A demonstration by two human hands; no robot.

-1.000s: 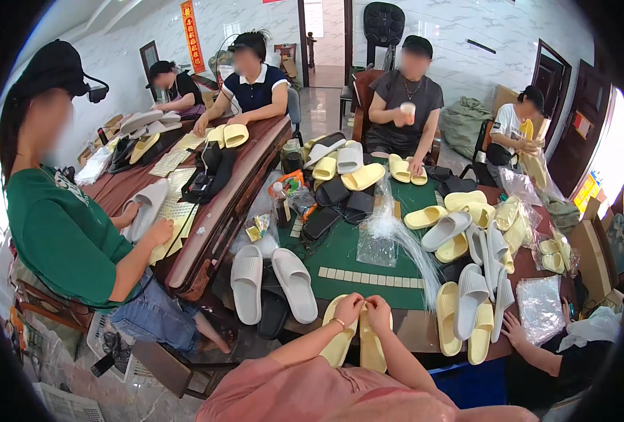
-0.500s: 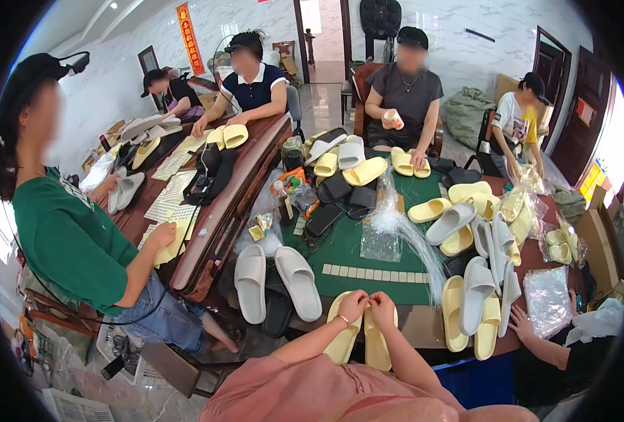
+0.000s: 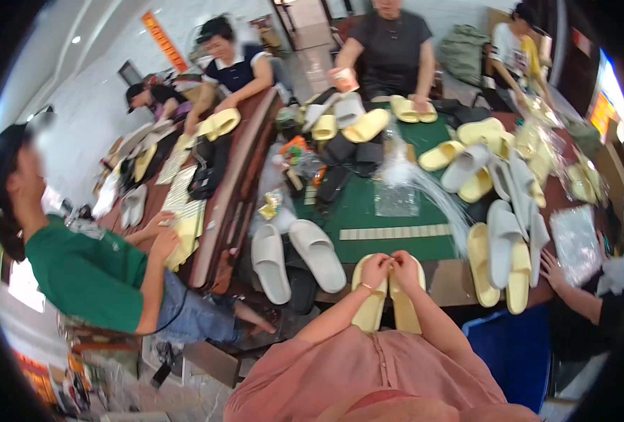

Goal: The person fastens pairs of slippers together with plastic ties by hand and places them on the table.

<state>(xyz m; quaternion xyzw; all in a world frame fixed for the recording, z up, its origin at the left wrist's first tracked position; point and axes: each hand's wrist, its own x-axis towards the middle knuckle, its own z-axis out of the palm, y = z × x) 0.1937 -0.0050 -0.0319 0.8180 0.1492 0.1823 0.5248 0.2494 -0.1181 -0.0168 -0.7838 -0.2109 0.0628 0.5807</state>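
Pair of yellow slippers [image 3: 388, 309] laid side by side at near table edge [image 3: 452, 278], long axes pointing away from wearer. Left hand [image 3: 374, 271] and right hand [image 3: 405, 266] brought together, both pinched on far ends; neither nearer.

Single head view, looking down, close over green table [image 3: 368, 204].

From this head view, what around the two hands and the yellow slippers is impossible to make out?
- Head view: the toes of the yellow slippers are covered by the left hand and right hand.
- Whatever the fingertips pinch between them is too small to tell.
- The slippers' heels are hidden by the pink sleeves.
- The clear bags near the right rim are blurred.
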